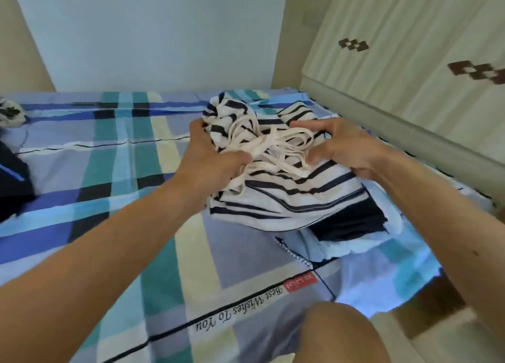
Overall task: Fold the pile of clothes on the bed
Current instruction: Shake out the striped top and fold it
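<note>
A white garment with dark navy stripes [287, 198] lies bunched on the bed, right of centre, with a tangle of cream straps [270, 149] on top. My left hand [210, 155] grips the straps and fabric at the left side of the bundle. My right hand [344, 147] pinches the straps from the right, fingers curled. Under the striped garment lie a folded dark piece [352, 223] and a light blue piece [341, 248].
The bed has a blue, teal and cream plaid sheet [123, 171]. A dark garment [13, 182] lies at the left edge, and a white patterned item [11, 114] sits at the far left. A cream headboard [410, 76] rises on the right. My knee [336, 335] shows at the bottom.
</note>
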`<state>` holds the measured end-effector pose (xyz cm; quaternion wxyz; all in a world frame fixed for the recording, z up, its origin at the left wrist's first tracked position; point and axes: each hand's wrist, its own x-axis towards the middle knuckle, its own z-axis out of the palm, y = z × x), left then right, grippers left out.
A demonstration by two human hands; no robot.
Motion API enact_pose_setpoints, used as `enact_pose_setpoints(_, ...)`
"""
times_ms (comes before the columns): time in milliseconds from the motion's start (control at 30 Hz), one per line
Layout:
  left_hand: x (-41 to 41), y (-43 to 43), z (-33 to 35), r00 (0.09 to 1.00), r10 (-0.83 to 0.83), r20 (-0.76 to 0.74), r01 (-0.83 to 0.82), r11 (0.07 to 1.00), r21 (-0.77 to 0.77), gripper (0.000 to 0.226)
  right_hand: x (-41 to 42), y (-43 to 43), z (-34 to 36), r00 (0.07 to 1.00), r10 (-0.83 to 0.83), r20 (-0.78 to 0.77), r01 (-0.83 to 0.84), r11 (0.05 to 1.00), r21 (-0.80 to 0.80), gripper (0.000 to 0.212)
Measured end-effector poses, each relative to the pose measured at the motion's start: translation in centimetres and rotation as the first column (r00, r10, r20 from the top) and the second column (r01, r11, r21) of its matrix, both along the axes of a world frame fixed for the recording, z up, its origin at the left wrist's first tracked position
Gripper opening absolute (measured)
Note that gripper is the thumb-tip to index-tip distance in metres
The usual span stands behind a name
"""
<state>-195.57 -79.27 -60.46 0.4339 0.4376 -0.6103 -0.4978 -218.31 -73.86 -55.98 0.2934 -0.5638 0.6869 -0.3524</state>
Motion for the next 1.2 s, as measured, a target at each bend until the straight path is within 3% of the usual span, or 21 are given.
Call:
enact_pose_setpoints(100,-7.5,-0.9,0.5,0.996,-0.06,-0.068,0.059,0.998,-0.015,0.076,-6.3,0.3,1.1,0.991,-0.132,0.02,0.132,0.991,0.029,0.072)
enact_pose_setpoints(233,-14.9,-0.7,-1.6,0.996,-0.087,-0.014,0.088,0.996,0.028,0.101,-13.4,-0.2,-0.8,0.974,-0.226,-0.008,0.226,0.973,0.046,0.073)
enact_pose_setpoints(433,-17.9,0.1,-8.2,0.974,-0.116,0.196,0.083,0.982,0.169,0.112,-16.0,-0.2,-8.9,0.959,-0.238,-0.156,0.263,0.951,0.161,0.067)
enact_pose_setpoints(500,-17.3,-0.4,-8.6,0.951,-0.116,0.288,0.07,0.983,0.168,0.121,-16.3,-0.1,-10.4,0.958,-0.251,-0.14,0.267,0.958,0.11,0.067)
enact_pose_setpoints(567,-16.3,-0.3,-7.4,0.899,-0.029,0.437,0.037,0.999,-0.009,0.132,-17.2,-0.2,-10.5,0.951,-0.263,-0.16,0.275,0.959,0.06,0.07)
enact_pose_setpoints(600,-15.9,-0.1,-6.4,0.865,0.088,0.494,0.023,0.976,-0.214,0.13,-17.7,-0.2,-10.2,0.949,-0.264,-0.171,0.275,0.96,0.045,0.072)
enact_pose_setpoints(633,-15.7,0.1,-5.3,0.844,0.209,0.494,0.049,0.887,-0.459,0.121,-18.0,-0.2,-9.9,0.947,-0.266,-0.178,0.275,0.961,0.03,0.076)
enact_pose_setpoints(667,-15.8,0.1,-4.3,0.845,0.268,0.463,0.129,0.737,-0.663,0.108,-18.2,-0.2,-9.5,0.943,-0.271,-0.193,0.276,0.961,0.0,0.078)
enact_pose_setpoints(700,-16.3,-0.2,-3.7,0.836,0.26,0.484,0.266,0.579,-0.771,0.093,-18.1,-0.2,-9.1,0.939,-0.267,-0.216,0.264,0.964,-0.044,0.08)
enact_pose_setpoints(733,-17.0,-0.6,-3.2,0.795,0.227,0.563,0.423,0.458,-0.782,0.082,-17.9,-0.4,-8.9,0.94,-0.251,-0.232,0.236,0.967,-0.093,0.08)
enact_pose_setpoints(767,-17.8,-1.1,-3.2,0.718,0.2,0.666,0.558,0.406,-0.724,0.079,-17.4,-0.6,-8.7,0.949,-0.223,-0.223,0.195,0.97,-0.142,0.079)
enact_pose_setpoints(867,-19.4,-3.0,-4.5,0.418,0.183,0.89,0.715,0.538,-0.447,0.1,-16.0,-2.1,-9.8,0.988,-0.099,-0.115,0.081,0.985,-0.152,0.065)
enact_pose_setpoints(933,-19.1,-3.8,-6.4,0.326,0.146,0.934,0.684,0.646,-0.34,0.111,-15.8,-3.1,-12.3,0.962,-0.055,-0.267,0.04,0.997,-0.063,0.051)
enact_pose_setpoints(1033,-17.7,-4.4,-9.7,0.327,0.08,0.942,0.614,0.74,-0.276,0.118,-15.2,-3.6,-16.4,0.898,-0.04,-0.439,0.052,0.999,0.014,0.054)
enact_pose_setpoints(1200,-17.2,-4.3,-12.2,0.406,0.049,0.913,0.535,0.797,-0.28,0.116,-14.7,-4.4,-18.3,0.889,-0.088,-0.45,0.059,0.995,-0.076,0.055)
